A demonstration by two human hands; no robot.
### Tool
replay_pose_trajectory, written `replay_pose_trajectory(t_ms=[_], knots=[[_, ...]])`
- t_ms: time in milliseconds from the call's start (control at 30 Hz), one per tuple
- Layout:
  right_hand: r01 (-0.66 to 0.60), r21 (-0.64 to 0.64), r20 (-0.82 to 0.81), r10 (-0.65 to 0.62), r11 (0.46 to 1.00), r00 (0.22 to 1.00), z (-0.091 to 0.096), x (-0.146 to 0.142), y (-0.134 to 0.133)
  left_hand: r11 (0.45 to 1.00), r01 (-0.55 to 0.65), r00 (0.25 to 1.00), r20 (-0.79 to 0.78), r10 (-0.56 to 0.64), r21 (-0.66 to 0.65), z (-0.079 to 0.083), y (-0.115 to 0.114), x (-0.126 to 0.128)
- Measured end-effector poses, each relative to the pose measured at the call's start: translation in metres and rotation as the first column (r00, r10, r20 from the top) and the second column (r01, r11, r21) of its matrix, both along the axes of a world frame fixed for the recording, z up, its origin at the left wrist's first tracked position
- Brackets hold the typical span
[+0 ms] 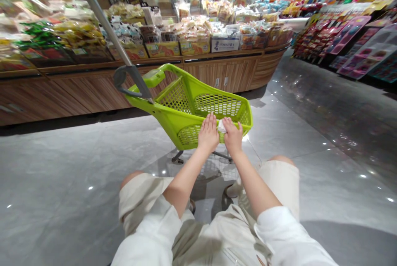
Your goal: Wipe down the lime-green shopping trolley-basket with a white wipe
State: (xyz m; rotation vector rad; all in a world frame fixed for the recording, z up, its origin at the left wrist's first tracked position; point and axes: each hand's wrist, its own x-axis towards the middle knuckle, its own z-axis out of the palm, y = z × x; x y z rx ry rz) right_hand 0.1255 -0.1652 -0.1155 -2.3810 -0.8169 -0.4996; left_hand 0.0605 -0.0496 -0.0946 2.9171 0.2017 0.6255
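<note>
A lime-green plastic shopping basket on wheels (186, 105) stands on the shiny grey floor in front of me. Its grey pull handle (102, 22) slants up to the left. My left hand (208, 134) lies flat on the basket's near rim, fingers stretched out. My right hand (232, 134) rests on the same rim beside it, fingers curled around a small white thing (221, 127) that I cannot make out. My knees in light shorts are bent below my arms.
A long wooden display counter (217, 72) piled with packaged food runs along the back. Shelves with colourful packets (347, 34) line the right side. Grey polished floor (325, 134) stretches between them and to the left.
</note>
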Motion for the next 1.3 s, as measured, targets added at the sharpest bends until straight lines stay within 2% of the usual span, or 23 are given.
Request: replay_pose_trajectory(t_ms=[100, 200, 333, 433, 500, 567, 633, 700, 767, 833, 933, 1033, 1100, 1133, 1200, 1267, 1300], knots=[[-0.146, -0.066, 0.009, 0.147, 0.987, 0.989, 0.011, -0.002, 0.01, 1.0, 0.018, 1.0, 0.009, -0.018, 0.0, -0.001, 0.002, 0.0], [-0.135, -0.089, 0.039, 0.139, 0.987, 0.99, 0.005, 0.005, -0.018, 1.0, 0.027, 0.999, 0.038, -0.026, -0.004, -0.002, 0.002, 0.0], [0.038, -0.018, 0.039, -0.037, 0.999, 0.999, -0.018, 0.021, -0.078, 1.0, 0.019, 0.999, 0.046, -0.019, -0.005, -0.003, 0.001, -0.001], [0.191, 0.035, 0.013, -0.191, 0.981, 0.981, -0.028, 0.029, -0.101, 1.0, 0.021, 0.999, 0.041, -0.021, 0.003, -0.003, 0.0, 0.0], [0.257, 0.046, 0.004, -0.257, 0.965, 0.966, -0.026, 0.028, -0.093, 1.0, 0.027, 0.999, 0.041, -0.027, 0.004, -0.003, -0.001, 0.001], [0.27, 0.049, 0.001, -0.27, 0.962, 0.963, -0.018, 0.021, -0.069, 1.0, 0.028, 0.999, 0.045, -0.028, -0.004, -0.003, -0.001, 0.003], [0.183, 0.033, 0.004, -0.183, 0.983, 0.983, -0.007, 0.011, -0.035, 1.0, 0.025, 0.999, 0.049, -0.025, -0.015, -0.002, -0.002, 0.004], [0.03, -0.003, 0.008, -0.03, 1.0, 1.0, 0.003, 0.001, -0.005, 0.999, 0.028, 0.999, 0.042, -0.027, -0.017, -0.002, -0.003, 0.004], [-0.084, -0.035, 0.011, 0.084, 0.996, 0.996, 0.01, -0.005, 0.012, 1.0, 0.029, 0.999, 0.031, -0.029, -0.01, -0.002, -0.002, 0.003], [-0.131, -0.06, 0.027, 0.133, 0.99, 0.991, 0.01, -0.005, 0.009, 1.0, 0.028, 0.999, 0.025, -0.028, 0.005, -0.003, -0.001, 0.002], [-0.107, -0.072, 0.057, 0.111, 0.992, 0.992, 0.0, 0.006, -0.028, 1.0, 0.023, 0.999, 0.037, -0.024, 0.019, -0.005, 0.0, 0.002], [0.038, -0.001, 0.036, -0.038, 0.999, 0.999, -0.016, 0.022, -0.076, 1.0, 0.023, 0.999, 0.048, -0.023, 0.015, -0.006, -0.001, 0.003], [0.137, 0.058, 0.001, -0.138, 0.989, 0.99, -0.024, 0.03, -0.095, 1.0, 0.026, 0.998, 0.05, -0.026, 0.008, -0.006, -0.002, 0.004], [0.181, 0.085, -0.019, -0.18, 0.98, 0.984, -0.026, 0.032, -0.098, 1.0, 0.027, 0.998, 0.051, -0.028, 0.003, -0.006, -0.003, 0.004], [0.248, 0.129, -0.064, -0.242, 0.96, 0.968, -0.024, 0.031, -0.088, 1.0, 0.025, 0.998, 0.052, -0.024, -0.006, -0.005, -0.004, 0.004], [0.255, 0.155, -0.093, -0.243, 0.954, 0.966, -0.016, 0.024, -0.06, 1.0, 0.02, 0.999, 0.049, -0.02, -0.004, -0.003, -0.005, 0.004], [0.21, 0.151, -0.089, -0.199, 0.966, 0.976, -0.011, 0.019, -0.042, 1.0, 0.019, 0.999, 0.045, -0.019, 0.001, -0.002, -0.005, 0.004]])
